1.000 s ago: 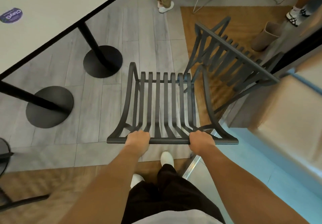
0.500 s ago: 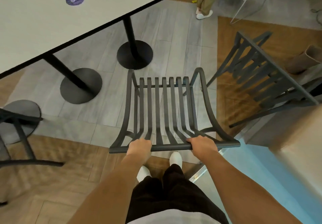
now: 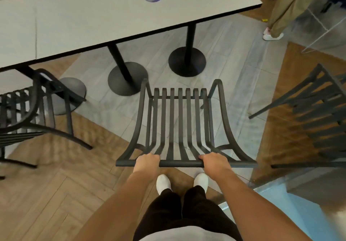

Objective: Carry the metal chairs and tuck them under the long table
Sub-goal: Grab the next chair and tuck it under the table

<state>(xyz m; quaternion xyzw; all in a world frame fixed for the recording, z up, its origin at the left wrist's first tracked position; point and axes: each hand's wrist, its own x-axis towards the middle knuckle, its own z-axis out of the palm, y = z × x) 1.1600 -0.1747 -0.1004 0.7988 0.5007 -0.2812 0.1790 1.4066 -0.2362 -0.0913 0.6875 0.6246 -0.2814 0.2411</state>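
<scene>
A dark metal slatted chair [image 3: 180,120] is in front of me, its seat pointing toward the long grey table [image 3: 104,25]. My left hand [image 3: 148,162] grips the chair's top back rail left of centre. My right hand [image 3: 215,161] grips the same rail right of centre. The table stretches across the top of the view, on black posts with round bases [image 3: 187,61]. A second metal chair [image 3: 28,113] stands at the left, partly under the table edge. A third metal chair [image 3: 314,117] stands at the right on the wooden floor.
Another round table base [image 3: 127,78] sits just beyond the held chair's seat. A person's legs in tan trousers [image 3: 280,10] stand at the top right beside a thin wire frame [image 3: 318,27]. A pale blue surface [image 3: 292,209] lies at my right. My white shoes are beneath the chair back.
I have turned left with the chair in both hands. The table now spans the top of the view, the left chair has come into sight, and the right chair has slid toward the edge.
</scene>
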